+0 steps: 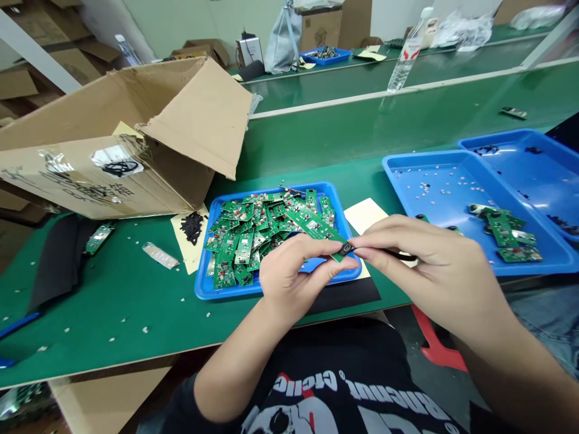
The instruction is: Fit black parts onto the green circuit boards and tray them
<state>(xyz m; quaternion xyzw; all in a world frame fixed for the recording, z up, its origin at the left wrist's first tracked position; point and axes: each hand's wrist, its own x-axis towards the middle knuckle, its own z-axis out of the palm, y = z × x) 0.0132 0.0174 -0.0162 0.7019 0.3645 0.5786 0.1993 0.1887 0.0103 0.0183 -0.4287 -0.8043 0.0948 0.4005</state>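
My left hand [294, 265] pinches a long green circuit board [312, 223] near its lower end, between thumb and forefinger. On that end sits a small black part [347, 248] with a pale oval outline. My right hand [425, 265] is closed at the same end, its fingertips touching or almost touching the black part. A slim black tool [402, 256] shows under its fingers; most of it is hidden. Below the held board, a blue tray [203, 292] carries a heap of similar green boards [244, 241].
Left of the tray, black strips [192, 228] lie on yellow paper, near a pale strip [160, 255] and black sheets [61, 259]. An open cardboard box [172, 175] stands behind. To the right, a blue tray [407, 160] holds several boards and white scraps. A bottle [407, 54] stands on the ledge.
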